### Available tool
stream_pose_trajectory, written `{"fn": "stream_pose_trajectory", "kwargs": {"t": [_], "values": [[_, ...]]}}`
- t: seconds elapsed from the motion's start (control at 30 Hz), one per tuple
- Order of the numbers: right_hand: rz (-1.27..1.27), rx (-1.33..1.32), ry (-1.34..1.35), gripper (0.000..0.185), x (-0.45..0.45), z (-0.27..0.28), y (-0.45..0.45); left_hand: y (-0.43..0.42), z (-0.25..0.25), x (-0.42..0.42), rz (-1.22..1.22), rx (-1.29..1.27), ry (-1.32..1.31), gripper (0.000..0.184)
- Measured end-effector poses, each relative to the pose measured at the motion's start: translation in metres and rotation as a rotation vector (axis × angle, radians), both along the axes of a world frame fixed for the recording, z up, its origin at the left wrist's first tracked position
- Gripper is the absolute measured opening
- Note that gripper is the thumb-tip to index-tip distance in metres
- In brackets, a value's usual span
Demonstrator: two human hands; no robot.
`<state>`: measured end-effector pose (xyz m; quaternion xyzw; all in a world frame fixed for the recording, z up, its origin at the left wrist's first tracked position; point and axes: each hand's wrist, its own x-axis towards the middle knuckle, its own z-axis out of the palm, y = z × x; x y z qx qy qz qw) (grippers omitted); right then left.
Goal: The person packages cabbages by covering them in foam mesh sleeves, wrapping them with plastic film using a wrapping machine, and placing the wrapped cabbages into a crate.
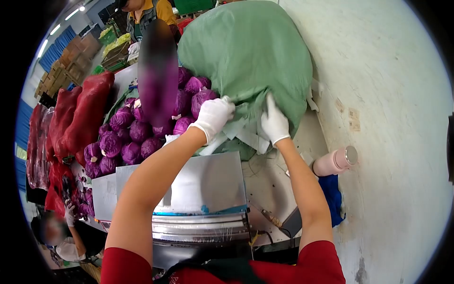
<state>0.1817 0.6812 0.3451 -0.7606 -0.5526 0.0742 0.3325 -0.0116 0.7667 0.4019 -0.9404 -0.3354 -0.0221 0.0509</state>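
Note:
A big, bulging green sack (pixel 250 42) stands in front of me on the work surface, its lower front creased and bunched. My left hand (pixel 215 116), in a white glove, is closed on a fold of the sack. My right hand (pixel 275 122), also gloved, holds the sack a little to the right, one finger stretched upward along the fabric. Pale strips (pixel 248 137) hang between and below my hands. Left of the sack lies a pile of purple cabbages (pixel 139 131); a blurred purple streak covers part of it.
A metal-topped machine (pixel 208 182) stands below my arms. A pink bottle (pixel 333 162) and a blue cloth (pixel 332 199) are at right, beside the pale wall (pixel 383 118). Red net sacks (pixel 87 116) lie at left. One person (pixel 163 12) works behind, another (pixel 71 246) at lower left.

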Motion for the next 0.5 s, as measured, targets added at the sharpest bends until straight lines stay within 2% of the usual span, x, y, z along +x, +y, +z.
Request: {"fn": "stream_pose_trajectory", "kwargs": {"t": [0.03, 0.07, 0.13, 0.2, 0.23, 0.27, 0.3, 0.33, 0.37, 0.4, 0.47, 0.5], "values": [[-0.028, 0.123, 0.057, 0.068, -0.001, 0.027, 0.003, 0.012, -0.002, 0.002, 0.046, -0.042, -0.280, 0.018], [-0.030, 0.290, -0.023, 0.065, 0.003, 0.036, 0.011, 0.024, -0.004, 0.003, 0.147, -0.105, -0.435, 0.018], [0.110, 0.740, -0.099, 0.050, 0.000, 0.048, 0.022, 0.051, -0.018, -0.007, 0.285, -0.256, -0.912, 0.016], [0.339, 0.735, -0.134, 0.033, -0.010, 0.033, 0.025, 0.072, -0.024, -0.022, 0.410, -0.430, -0.923, 0.025], [0.503, 0.564, -0.143, 0.019, -0.014, 0.015, 0.033, 0.072, -0.020, -0.024, 0.408, -0.394, -0.842, 0.026], [0.505, 0.431, -0.050, 0.012, -0.018, -0.003, 0.043, 0.069, -0.018, -0.022, 0.416, -0.398, -0.838, 0.026], [0.377, 0.298, -0.040, 0.010, -0.014, -0.020, 0.059, 0.068, -0.019, -0.019, 0.461, -0.416, -0.884, 0.026], [0.253, 0.169, -0.032, 0.010, -0.006, -0.028, 0.078, 0.069, -0.019, -0.017, 0.507, -0.428, -0.933, 0.026], [0.175, 0.096, 0.071, 0.022, 0.005, -0.026, 0.092, 0.067, -0.019, -0.018, 0.548, -0.449, -0.951, 0.026], [0.186, 0.100, 0.072, 0.022, 0.010, -0.015, 0.109, 0.066, -0.022, -0.017, 0.527, -0.424, -0.961, 0.024], [0.065, -0.215, 0.167, 0.034, 0.015, 0.007, 0.133, 0.062, -0.027, -0.015, 0.396, -0.407, -0.948, 0.016], [0.065, -0.213, 0.175, 0.034, 0.016, -0.006, 0.142, 0.055, -0.024, -0.012, 0.421, -0.486, -0.969, 0.016]]}}
